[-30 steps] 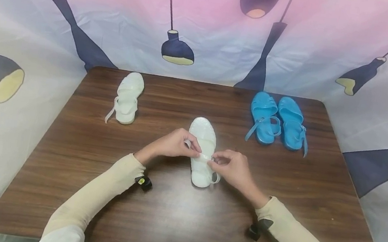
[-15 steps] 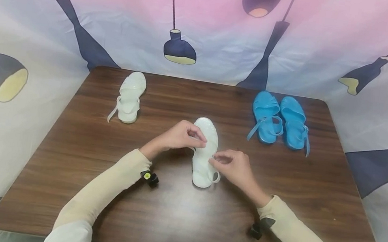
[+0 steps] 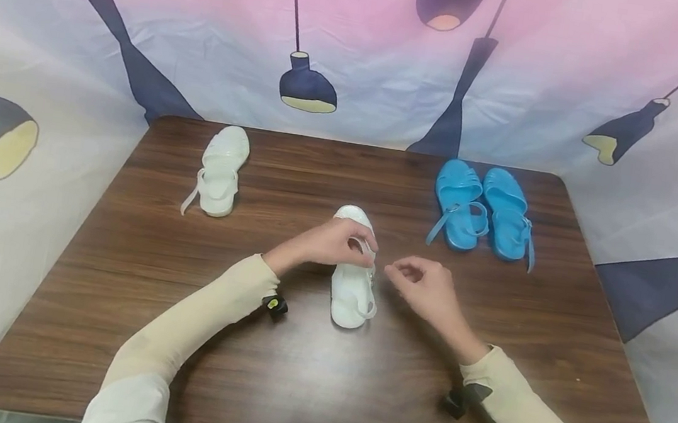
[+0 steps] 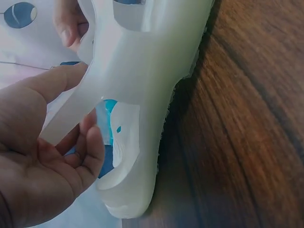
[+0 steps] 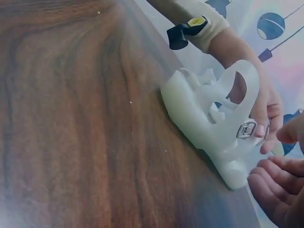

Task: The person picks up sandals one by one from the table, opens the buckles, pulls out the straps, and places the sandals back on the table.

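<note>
A translucent white sandal (image 3: 350, 295) lies at the middle of the table, toe pointing away from me. My left hand (image 3: 338, 242) is over its front half, thumb and fingers on either side of the instep strap (image 4: 71, 111). In the right wrist view, the left thumb lies close beside the metal buckle (image 5: 246, 129) on that strap. Just off the sandal's right side, my right hand (image 3: 428, 291) is raised with loosely curled fingers (image 5: 273, 183) and nothing visible in them. The left hand hides part of the sandal's upper in the head view.
A matching white sandal (image 3: 218, 188) rests at the back left of the brown wooden table (image 3: 197, 364). Two blue sandals, a left one (image 3: 459, 236) and a right one (image 3: 507, 242), lie side by side at the back right. A lamp-patterned cloth (image 3: 229, 68) hangs behind.
My left hand has moved up and right across the sandal, from the buckle area to over the instep. My right hand has drawn away from the buckle to the right.
</note>
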The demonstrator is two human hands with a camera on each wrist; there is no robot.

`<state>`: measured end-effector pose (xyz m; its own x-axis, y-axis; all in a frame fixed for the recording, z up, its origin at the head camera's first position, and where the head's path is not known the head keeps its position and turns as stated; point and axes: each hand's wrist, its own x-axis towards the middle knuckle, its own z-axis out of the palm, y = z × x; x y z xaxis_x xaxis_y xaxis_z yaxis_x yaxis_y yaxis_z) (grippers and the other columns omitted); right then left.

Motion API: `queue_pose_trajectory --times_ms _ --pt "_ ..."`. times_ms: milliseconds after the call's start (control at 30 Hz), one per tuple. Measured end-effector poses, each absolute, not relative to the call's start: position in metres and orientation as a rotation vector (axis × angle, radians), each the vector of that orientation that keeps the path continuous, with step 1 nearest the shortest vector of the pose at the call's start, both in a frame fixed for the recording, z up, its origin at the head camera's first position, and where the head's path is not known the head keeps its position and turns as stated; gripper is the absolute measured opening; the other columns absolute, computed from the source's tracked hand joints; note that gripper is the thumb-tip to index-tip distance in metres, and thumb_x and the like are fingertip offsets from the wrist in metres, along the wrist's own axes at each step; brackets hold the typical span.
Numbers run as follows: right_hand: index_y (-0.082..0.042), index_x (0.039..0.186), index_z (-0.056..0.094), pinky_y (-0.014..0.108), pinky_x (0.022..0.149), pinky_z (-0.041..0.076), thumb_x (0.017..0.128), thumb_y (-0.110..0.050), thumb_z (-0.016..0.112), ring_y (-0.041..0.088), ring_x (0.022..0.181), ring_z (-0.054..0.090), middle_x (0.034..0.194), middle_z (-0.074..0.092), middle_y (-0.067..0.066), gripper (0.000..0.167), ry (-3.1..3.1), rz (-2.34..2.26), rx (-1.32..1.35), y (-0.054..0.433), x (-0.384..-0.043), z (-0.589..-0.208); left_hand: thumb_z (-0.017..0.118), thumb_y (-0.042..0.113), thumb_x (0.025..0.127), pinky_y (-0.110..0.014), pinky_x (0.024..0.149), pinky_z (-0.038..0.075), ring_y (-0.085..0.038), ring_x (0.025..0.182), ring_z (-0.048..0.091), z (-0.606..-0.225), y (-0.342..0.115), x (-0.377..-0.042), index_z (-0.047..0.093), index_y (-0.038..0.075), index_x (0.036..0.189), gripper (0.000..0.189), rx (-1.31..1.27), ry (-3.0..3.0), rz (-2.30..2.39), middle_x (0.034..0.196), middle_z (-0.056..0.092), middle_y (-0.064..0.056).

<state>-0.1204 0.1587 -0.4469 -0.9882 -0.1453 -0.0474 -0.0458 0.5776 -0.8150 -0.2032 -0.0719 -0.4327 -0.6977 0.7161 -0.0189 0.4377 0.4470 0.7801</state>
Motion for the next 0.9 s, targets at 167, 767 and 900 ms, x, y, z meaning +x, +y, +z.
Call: queue_pose_trajectory --times_ms 167,767,900 --pt "-0.01 0.106 0.077 0.033 0.063 0.057 0.095 -0.043 0.073 0.017 0.068 0.071 0.085 0.076 0.004 0.035 2.609 -1.366 -0.213 0.155 -0.118 -0.45 0.072 0.021 0.095 -0.028 0.09 0.055 -0.013 0.101 0.068 -0.427 -0.072 -0.205 0.074 0.005 0.115 0.026 1.044 2.369 1.035 0.109 0.074 -0.001" --pt "-0.007 0.134 0.065 0.037 0.073 0.061 0.097 -0.05 0.067 0.022 0.088 0.07 0.116 0.071 0.012 0.057 2.229 -1.359 -0.215 0.151 -0.123 -0.458 0.07 0.02 0.096 -0.032 0.074 0.055 -0.014 0.084 0.064 -0.424 -0.127 -0.152 0.072 0.006 0.113 0.023 0.591 2.692 1.277 0.095 0.072 -0.001" --pt "-0.01 0.135 0.066 0.037 0.073 0.061 0.097 -0.05 0.065 0.022 0.092 0.067 0.119 0.07 0.011 0.055 2.185 -1.36 -0.216 0.149 -0.122 -0.46 0.07 0.026 0.097 -0.03 0.066 0.054 -0.013 0.078 0.064 -0.434 -0.134 -0.132 0.071 0.01 0.115 0.024 0.477 2.64 1.248 0.099 0.07 0.0"
